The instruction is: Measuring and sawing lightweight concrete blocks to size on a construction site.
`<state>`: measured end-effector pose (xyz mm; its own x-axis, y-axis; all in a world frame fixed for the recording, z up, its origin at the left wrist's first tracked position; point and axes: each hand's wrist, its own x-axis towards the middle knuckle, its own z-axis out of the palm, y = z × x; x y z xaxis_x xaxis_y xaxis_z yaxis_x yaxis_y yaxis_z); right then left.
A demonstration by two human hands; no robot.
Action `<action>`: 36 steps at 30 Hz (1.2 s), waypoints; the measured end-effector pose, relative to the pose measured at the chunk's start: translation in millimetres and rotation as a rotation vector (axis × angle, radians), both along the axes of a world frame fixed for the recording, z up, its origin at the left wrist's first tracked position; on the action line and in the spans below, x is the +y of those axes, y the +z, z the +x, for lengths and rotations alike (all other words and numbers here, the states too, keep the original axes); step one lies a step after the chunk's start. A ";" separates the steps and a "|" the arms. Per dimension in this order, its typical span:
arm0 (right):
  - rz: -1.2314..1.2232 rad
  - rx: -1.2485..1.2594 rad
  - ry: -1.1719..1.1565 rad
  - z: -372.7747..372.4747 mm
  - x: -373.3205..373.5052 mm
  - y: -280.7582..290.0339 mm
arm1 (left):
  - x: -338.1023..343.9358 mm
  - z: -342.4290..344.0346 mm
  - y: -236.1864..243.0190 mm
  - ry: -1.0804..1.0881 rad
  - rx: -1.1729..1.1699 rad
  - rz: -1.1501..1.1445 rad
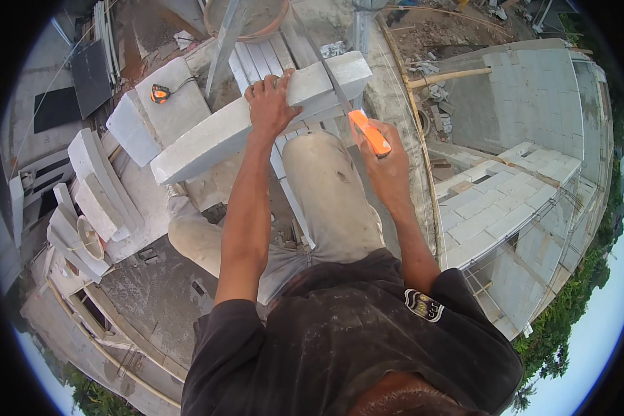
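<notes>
A long pale grey concrete block (pixel 215 133) lies slanted in front of me, its right end farther away than its left. My left hand (pixel 272 104) presses on its top with spread fingers and the thumb apart. My right hand (pixel 387 161) is closed round the orange handle of a hand saw (pixel 371 134). The saw's blade lies across the block near the right end and reaches out past the far edge. How deep the blade sits in the block I cannot tell. My knee is bent just below the block.
An orange tape measure (pixel 160 93) sits on another grey slab (pixel 177 104) at the left. Several cut block pieces (pixel 93 201) stand farther left. A round basin (pixel 256 17) is at the far side beside metal strips. On the right, beyond a ledge, are block walls (pixel 513 194) lower down.
</notes>
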<state>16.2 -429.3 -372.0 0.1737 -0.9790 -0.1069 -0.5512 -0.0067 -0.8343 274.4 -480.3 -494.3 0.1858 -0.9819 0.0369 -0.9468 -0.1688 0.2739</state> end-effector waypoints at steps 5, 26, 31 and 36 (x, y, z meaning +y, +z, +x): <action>0.016 0.079 0.011 -49.7 76.5 63.6 | -26.4 14.9 2.6 -0.004 0.021 -0.005; 0.123 0.011 -0.012 -4.2 2.1 -6.5 | 1.2 2.3 -12.8 0.013 -0.002 -0.049; 0.246 0.153 -0.089 -58.7 75.9 51.4 | -30.5 20.0 -7.9 -0.003 0.034 0.022; 0.068 0.004 0.011 -34.2 30.8 -2.4 | -7.7 3.5 -3.2 0.024 0.031 0.117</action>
<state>-18.0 -398.5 -374.4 0.1840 -0.9674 -0.1742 -0.5544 0.0442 -0.8310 277.9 -488.0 -497.5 0.2089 -0.9743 -0.0840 -0.9336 -0.2243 0.2795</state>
